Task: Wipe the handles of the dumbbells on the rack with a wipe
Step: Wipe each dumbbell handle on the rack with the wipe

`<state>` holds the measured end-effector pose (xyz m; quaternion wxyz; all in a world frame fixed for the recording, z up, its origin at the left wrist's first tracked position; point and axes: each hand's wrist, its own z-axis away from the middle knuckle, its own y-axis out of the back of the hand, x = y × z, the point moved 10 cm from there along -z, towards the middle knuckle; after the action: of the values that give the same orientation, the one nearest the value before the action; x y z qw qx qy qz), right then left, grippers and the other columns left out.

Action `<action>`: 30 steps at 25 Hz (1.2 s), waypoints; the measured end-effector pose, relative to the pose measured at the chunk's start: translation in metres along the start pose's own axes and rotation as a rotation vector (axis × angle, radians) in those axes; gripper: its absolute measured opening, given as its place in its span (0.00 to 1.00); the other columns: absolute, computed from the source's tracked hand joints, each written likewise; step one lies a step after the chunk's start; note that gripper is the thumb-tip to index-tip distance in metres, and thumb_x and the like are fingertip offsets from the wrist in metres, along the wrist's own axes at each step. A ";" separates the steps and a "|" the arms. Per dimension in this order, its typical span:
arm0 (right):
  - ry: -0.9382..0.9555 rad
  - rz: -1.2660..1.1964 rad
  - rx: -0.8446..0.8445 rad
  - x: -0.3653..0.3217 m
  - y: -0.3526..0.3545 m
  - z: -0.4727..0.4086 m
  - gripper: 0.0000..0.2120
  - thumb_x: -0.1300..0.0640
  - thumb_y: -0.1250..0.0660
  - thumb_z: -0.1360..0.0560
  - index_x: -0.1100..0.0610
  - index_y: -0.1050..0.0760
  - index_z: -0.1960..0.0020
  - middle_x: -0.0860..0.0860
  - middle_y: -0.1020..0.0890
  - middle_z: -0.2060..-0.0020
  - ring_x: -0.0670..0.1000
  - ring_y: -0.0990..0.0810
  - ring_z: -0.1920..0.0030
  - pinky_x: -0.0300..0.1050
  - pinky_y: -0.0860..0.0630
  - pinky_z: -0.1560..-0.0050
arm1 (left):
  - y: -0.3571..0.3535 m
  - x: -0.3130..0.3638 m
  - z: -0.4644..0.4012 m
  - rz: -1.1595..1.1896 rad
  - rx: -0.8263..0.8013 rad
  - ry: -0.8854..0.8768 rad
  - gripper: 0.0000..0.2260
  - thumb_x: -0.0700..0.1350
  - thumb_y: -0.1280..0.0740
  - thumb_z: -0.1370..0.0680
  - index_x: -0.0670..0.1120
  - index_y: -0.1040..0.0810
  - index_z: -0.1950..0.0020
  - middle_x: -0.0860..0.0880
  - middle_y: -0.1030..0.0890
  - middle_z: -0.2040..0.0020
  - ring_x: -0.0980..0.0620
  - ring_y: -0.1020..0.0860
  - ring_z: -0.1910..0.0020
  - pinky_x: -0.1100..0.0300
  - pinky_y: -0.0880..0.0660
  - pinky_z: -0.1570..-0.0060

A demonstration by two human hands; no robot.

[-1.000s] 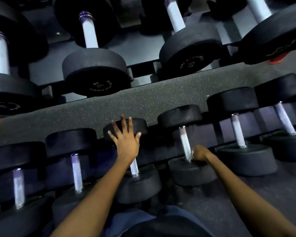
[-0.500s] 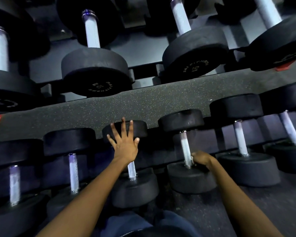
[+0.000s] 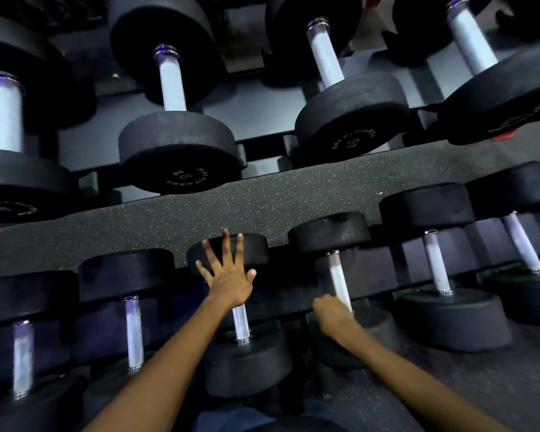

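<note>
- Holding at the near end of the handle (image 3: 337, 275): R hand (image 3: 334, 316), curled tight round the bar just above the near collar, same spot as 1 s ago. Knuckles up, fingertips hidden behind the bar.
- No stroke up the bar since then, so prob. the bottom of a wipe pass or a pause. Judged: this handle not finished yet.
- Wipe itself not visible. Presumably bunched inside the R fist, but can't tell.
- Bare metal showing from the fist up to the far collar, pale and streaky. Wet or dry: can't tell.
- L hand (image 3: 228, 279) just left of the handle, unchanged too. Fingers (image 3: 226, 244) straight and spread wide, thumb out, palm flat on the far head (image 3: 256, 247) of the neighbouring dumbbell. Pressing or bracing, holding nothing.
- Neighbour's own bar (image 3: 241, 322) showing below the L wrist, untouched.
- Right of the handle: next handle (image 3: 435, 263), no hand on it, then one more beyond.
- Left of the handle, past the L arm: two more bars in the same low row.
- Beyond the handle: speckled mat (image 3: 262, 198), then upper-tier dumbbells (image 3: 172, 79), bars all untouched.
- Judged: plenty of handles left, task far from over.
</note>
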<state>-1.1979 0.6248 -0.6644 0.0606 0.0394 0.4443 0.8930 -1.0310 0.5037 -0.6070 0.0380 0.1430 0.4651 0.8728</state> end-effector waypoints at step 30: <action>-0.142 -1.084 -0.219 0.103 -0.062 -0.032 0.05 0.74 0.37 0.33 0.68 0.23 0.61 0.54 0.22 0.70 0.47 0.25 0.69 0.40 0.30 0.67 | -0.001 -0.003 0.000 -0.047 -0.027 0.040 0.40 0.59 0.43 0.19 0.53 0.77 0.30 0.52 0.83 0.34 0.38 0.82 0.37 0.31 0.67 0.33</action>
<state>-1.2995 0.6509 -0.7313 0.5446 -0.1413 0.3007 0.7701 -1.0280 0.5038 -0.6089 0.0508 0.1141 0.4572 0.8806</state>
